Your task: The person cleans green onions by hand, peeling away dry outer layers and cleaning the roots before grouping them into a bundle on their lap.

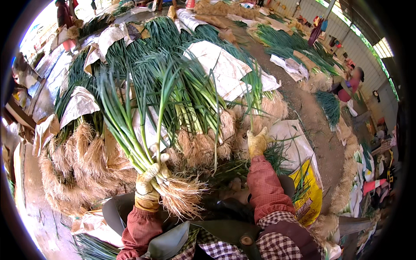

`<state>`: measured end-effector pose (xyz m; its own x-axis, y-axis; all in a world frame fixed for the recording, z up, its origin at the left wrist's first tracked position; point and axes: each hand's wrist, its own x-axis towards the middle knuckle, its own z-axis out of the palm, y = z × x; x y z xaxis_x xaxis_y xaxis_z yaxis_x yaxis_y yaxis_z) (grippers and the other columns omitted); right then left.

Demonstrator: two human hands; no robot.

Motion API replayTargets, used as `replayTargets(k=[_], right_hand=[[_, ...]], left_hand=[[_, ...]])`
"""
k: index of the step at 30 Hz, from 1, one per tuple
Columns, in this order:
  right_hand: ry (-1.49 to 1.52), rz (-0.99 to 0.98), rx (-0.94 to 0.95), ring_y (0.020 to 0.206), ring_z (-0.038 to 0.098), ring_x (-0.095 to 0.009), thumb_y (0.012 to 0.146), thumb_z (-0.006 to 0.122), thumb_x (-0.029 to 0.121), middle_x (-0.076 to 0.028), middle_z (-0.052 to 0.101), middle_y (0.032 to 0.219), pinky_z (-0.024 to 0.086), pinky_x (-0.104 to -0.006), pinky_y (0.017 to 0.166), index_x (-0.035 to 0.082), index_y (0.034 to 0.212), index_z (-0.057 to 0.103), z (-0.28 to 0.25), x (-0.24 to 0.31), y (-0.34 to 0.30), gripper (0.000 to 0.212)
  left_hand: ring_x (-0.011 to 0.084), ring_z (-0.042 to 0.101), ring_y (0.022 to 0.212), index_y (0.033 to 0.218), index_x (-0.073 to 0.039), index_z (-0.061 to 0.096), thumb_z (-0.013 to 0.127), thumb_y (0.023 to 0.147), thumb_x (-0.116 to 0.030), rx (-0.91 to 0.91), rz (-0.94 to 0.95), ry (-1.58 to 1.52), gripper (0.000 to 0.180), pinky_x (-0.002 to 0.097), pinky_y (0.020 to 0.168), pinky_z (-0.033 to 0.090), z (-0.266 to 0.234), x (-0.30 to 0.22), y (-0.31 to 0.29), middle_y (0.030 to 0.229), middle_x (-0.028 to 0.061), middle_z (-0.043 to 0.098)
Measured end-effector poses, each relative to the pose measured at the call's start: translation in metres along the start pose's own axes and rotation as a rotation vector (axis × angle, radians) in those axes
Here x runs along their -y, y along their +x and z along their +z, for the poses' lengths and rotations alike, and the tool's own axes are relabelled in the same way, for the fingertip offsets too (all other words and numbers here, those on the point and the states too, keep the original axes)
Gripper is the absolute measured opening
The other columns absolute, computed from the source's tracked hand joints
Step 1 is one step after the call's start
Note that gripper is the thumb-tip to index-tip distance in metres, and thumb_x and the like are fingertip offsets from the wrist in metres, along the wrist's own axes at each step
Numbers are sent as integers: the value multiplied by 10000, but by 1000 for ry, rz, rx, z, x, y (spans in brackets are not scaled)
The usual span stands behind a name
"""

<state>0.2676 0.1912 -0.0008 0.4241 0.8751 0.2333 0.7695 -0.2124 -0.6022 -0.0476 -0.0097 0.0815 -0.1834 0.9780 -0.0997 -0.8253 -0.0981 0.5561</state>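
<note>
My left hand (147, 186), in a yellowish glove, is closed around a bunch of green onions (130, 145) just above the roots. The long green leaves point up and away, and the pale, stringy roots (182, 195) hang to the right of my wrist. My right hand (258, 143), gloved the same way, is out ahead with its fingers drawn together. A thin green onion leaf (251, 113) rises from its fingertips. Just beyond both hands lies a large heap of green onions (190, 104), roots toward me.
Pale sacks (221, 71) cover parts of the heap. A yellow printed bag (308, 190) lies beside my right forearm, with loose leaves (277, 158) near it. Farther right is a bare dirt path (299, 104), then more onion piles (294, 47) and a crouching person (349, 86).
</note>
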Motion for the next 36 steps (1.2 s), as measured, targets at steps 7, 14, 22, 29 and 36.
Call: replayTargets(k=[7, 14, 22, 29, 36], right_hand=[[-200, -118, 591, 1016, 541, -251, 762, 590, 105, -173, 564, 1096, 430, -351, 848, 29, 1164, 493, 51, 86, 41, 420], [430, -468, 388, 742, 559, -209, 729, 635, 154, -83, 599, 880, 482, -337, 704, 65, 852, 613, -18, 164, -35, 154], [367, -857, 1150, 839, 591, -238, 706, 688, 223, -119, 614, 926, 471, -340, 752, 26, 823, 569, -16, 86, -153, 259], [170, -175, 907, 685, 598, -190, 775, 610, 349, -92, 635, 793, 464, -310, 628, 58, 889, 617, 6, 141, -98, 313], [243, -561, 680, 601, 588, -196, 810, 570, 278, -86, 614, 690, 452, -336, 562, 53, 821, 614, 13, 132, -109, 229]], left_hand=[[213, 604, 604, 1101, 30, 487, 560, 812, -80, -151, -463, 233, 318, 257, 368, 470, -29, 45, 16, 780, 104, 575], [261, 631, 777, 937, 6, 517, 551, 831, -107, -261, -312, 91, 158, 299, 483, 520, -28, 34, 18, 985, 172, 598], [176, 392, 274, 834, 43, 634, 629, 761, -143, -343, -457, 466, 200, 292, 258, 297, -23, 47, 1, 512, 103, 546], [185, 380, 244, 782, 46, 581, 643, 716, -42, -296, -371, 496, 126, 282, 207, 279, -12, 57, -12, 552, 90, 535], [200, 377, 240, 807, 69, 602, 611, 716, -32, -349, -417, 552, 136, 298, 228, 282, -15, 57, -6, 543, 112, 547]])
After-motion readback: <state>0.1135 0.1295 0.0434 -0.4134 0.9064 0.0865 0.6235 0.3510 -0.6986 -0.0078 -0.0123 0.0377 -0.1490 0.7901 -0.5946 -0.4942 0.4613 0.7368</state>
